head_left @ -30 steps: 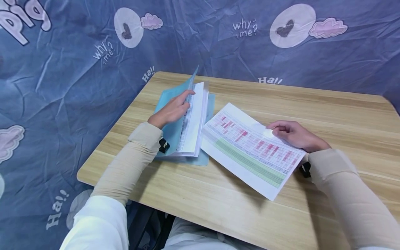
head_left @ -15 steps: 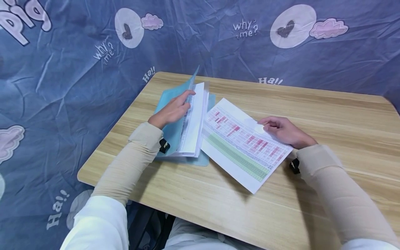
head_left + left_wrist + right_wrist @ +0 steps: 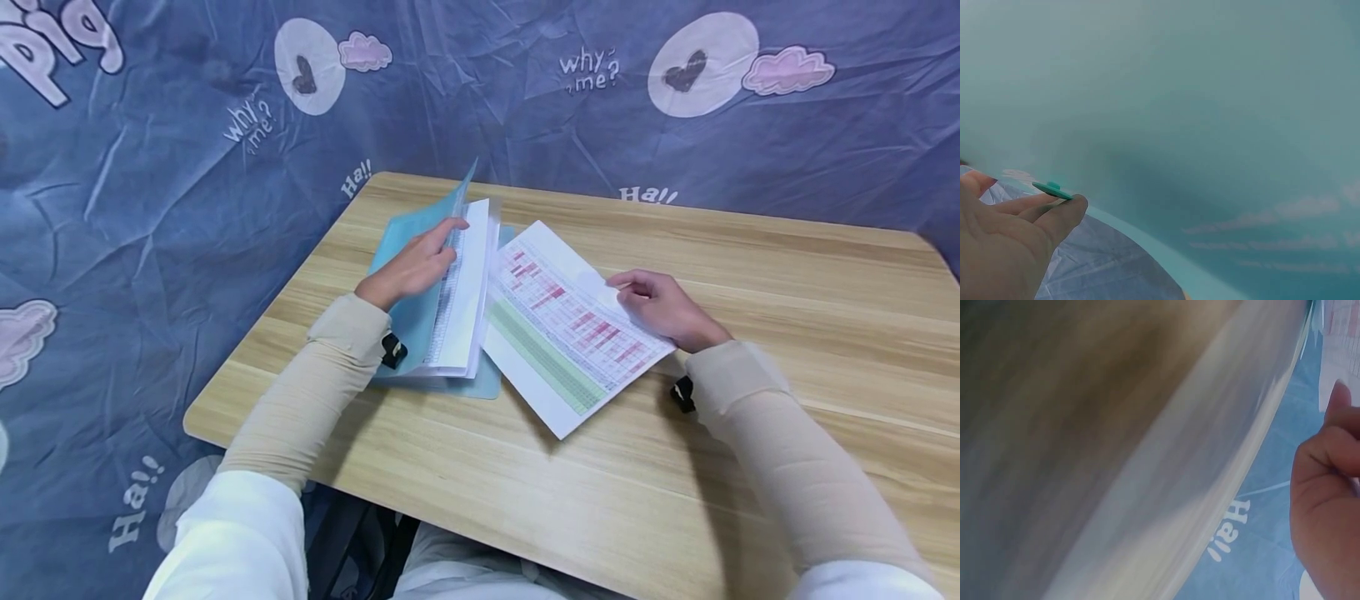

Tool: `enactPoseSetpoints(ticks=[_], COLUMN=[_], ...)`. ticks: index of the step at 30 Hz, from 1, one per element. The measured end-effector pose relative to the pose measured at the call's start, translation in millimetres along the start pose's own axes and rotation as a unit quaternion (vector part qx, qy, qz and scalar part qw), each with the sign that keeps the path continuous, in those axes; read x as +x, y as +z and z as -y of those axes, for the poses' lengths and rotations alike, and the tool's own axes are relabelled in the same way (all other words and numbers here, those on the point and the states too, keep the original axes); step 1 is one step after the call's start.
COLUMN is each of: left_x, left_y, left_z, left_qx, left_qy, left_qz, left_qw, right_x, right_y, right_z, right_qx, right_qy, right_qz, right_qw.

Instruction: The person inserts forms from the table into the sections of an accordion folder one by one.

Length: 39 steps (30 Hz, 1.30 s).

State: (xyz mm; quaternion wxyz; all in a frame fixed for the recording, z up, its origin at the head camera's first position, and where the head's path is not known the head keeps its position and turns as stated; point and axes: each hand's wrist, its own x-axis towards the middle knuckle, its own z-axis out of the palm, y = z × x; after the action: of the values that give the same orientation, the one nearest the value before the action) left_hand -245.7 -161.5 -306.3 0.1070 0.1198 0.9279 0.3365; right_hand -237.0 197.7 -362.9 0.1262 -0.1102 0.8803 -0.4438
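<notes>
A light blue folder (image 3: 406,230) lies partly spread on the left of the table, its front cover raised and printed pages (image 3: 468,283) showing inside. My left hand (image 3: 416,262) reaches over the cover and holds it back, index finger stretched toward the page tops. In the left wrist view a small green tab (image 3: 1052,189) sits at that hand's fingertips, close to the large teal cover (image 3: 1210,125). My right hand (image 3: 660,308) pinches the upper edge of a printed sheet (image 3: 573,312) with red and green cells. The sheet is tilted, its left edge against the folder's right side.
The wooden table (image 3: 810,308) extends far to the right of the sheet. A blue printed cloth (image 3: 480,100) hangs behind the table and along its left side. The table's front edge runs just before the person's lap.
My right hand has moved left and slightly away from me, bringing the sheet with it and closer over the folder's right edge. The left hand and folder stay put.
</notes>
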Motion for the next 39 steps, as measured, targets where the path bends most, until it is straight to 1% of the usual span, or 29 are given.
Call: enactPoseSetpoints(ticks=[4,8,12,15,18,21,26,32,39], left_x=[0.1,0.3,-0.2,-0.8,-1.1,-0.5,1.1,1.2,1.7], left_y=[0.1,0.5,0.6,0.4,0.5,1.1,1.7,2.2,2.3], left_z=[-0.3,-0.7,-0.8,-1.0,-1.4,-1.3,-1.0,-1.7,-2.4], left_qx=[0.002,0.003,0.004,0.004,0.005,0.005,0.007,0.007,0.008], left_qy=[-0.002,-0.002,-0.006,-0.009,-0.004,0.004,0.014,0.011,0.007], left_qz=[0.003,0.007,0.009,0.008,0.008,0.006,0.002,0.001,0.001], left_qw=[1.0,1.0,0.9999,0.9999,0.9999,1.0,0.9999,0.9999,0.9999], right_x=[4.0,6.6,8.8,10.3,12.4,14.7,18.6,22.2,25.5], right_y=[4.7,9.2,14.0,18.1,21.7,24.7,29.0,35.2,40.9], right_z=[3.3,7.2,11.4,14.7,18.4,20.9,24.2,29.0,32.2], right_qx=[0.004,0.009,0.03,0.06,0.097,0.119,0.119,0.139,0.142], right_qy=[0.007,-0.002,-0.008,-0.003,0.011,0.031,0.048,0.057,0.051], right_qz=[-0.014,-0.029,-0.042,-0.039,-0.025,-0.014,-0.008,-0.005,0.004], right_qw=[1.0,1.0,0.999,0.997,0.995,0.992,0.992,0.989,0.989])
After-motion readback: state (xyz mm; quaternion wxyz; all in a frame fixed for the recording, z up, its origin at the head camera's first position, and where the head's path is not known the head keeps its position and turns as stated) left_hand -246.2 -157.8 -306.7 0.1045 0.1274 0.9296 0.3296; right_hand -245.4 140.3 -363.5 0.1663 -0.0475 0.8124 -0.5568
